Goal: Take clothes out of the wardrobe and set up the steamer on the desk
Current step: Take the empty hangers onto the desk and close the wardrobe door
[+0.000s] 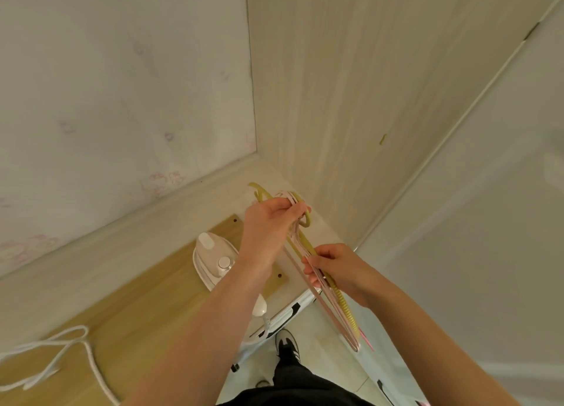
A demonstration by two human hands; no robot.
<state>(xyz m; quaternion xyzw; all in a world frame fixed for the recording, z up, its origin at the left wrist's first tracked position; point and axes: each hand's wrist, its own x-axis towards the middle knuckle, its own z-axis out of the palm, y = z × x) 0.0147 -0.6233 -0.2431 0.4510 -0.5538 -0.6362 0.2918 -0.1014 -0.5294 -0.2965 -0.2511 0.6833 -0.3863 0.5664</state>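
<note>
Head view: steamer (pixel 213 259) already sits on desk (pixel 137 329), at 9 o'clock from the hands. Left hand (pixel 268 222) grips the hooks and right hand (pixel 335 268) pinches the arms of bare hangers (pixel 348 314). Cord (pixel 61 353) lies loose, so setup looks unfinished.

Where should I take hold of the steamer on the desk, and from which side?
Probably the narrow handle end of the steamer, from the desk's near edge: the body tapers toward you to where the cord exits, while the wide far end carries a knob. Left hand and right hand both grip hangers now; the left forearm hides most of the handle.
</note>
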